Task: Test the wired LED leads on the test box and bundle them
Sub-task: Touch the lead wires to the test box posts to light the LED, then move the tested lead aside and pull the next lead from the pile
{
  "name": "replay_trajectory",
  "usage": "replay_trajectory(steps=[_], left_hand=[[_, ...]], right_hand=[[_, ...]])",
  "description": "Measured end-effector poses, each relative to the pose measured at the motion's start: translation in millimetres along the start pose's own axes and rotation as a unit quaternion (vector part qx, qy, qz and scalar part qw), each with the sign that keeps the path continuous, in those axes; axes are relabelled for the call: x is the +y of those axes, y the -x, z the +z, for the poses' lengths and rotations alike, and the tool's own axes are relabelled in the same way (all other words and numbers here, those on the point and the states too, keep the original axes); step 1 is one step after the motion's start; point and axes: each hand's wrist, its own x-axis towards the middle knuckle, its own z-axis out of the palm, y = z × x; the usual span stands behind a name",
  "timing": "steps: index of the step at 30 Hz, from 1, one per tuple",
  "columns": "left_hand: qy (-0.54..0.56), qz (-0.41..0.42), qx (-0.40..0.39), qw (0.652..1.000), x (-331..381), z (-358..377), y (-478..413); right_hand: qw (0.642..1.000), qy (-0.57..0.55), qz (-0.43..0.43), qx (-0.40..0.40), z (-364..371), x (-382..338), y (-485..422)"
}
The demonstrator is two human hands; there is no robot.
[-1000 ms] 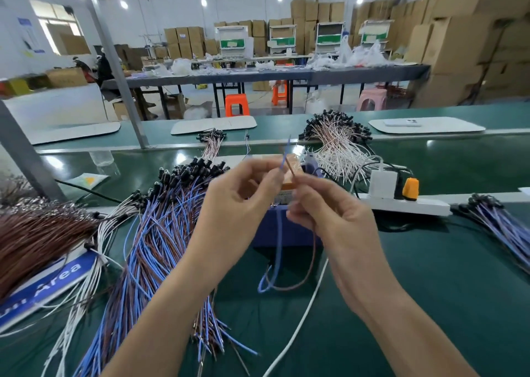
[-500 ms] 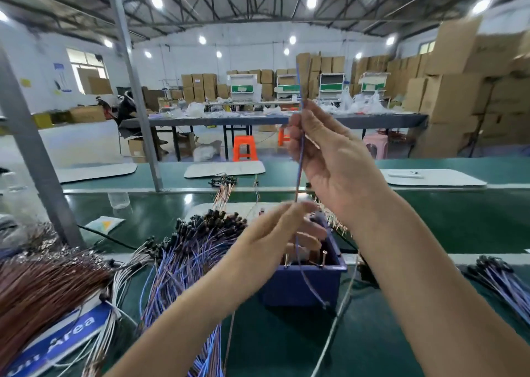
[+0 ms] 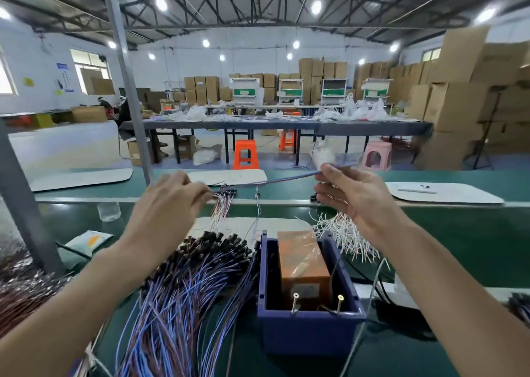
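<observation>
Bright ceiling lamps (image 3: 161, 3); blurred, warped edges

No writing can be read anywhere. The blue notice (image 3: 62, 66) and the yellow sheet (image 3: 28, 82) on the left wall are too small and blurred to make out. The same goes for the pale labels on the far green panels (image 3: 244, 92) and the printed packet (image 3: 89, 240) on the bench (image 3: 473, 233).

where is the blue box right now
In the head view the blue box sits low right of centre on the green table, blue wires on its left, white wires behind it.
</observation>
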Motion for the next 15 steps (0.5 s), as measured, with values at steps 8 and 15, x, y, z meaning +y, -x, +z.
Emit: replay_trajectory(steps=[8,15], left_hand=[[0.391,-0.236,-0.072,0.887,-7.6,90.2,-122.4],[0.487,-0.31,-0.054,0.815,-5.5,178.1,-225.4]], right_hand=[[0.933,0.309,-0.185,-0.002,-4.6,35.3,-24.6],[0.801,0.505,-0.271,-0.175,17.3,64.3,-89.8]])
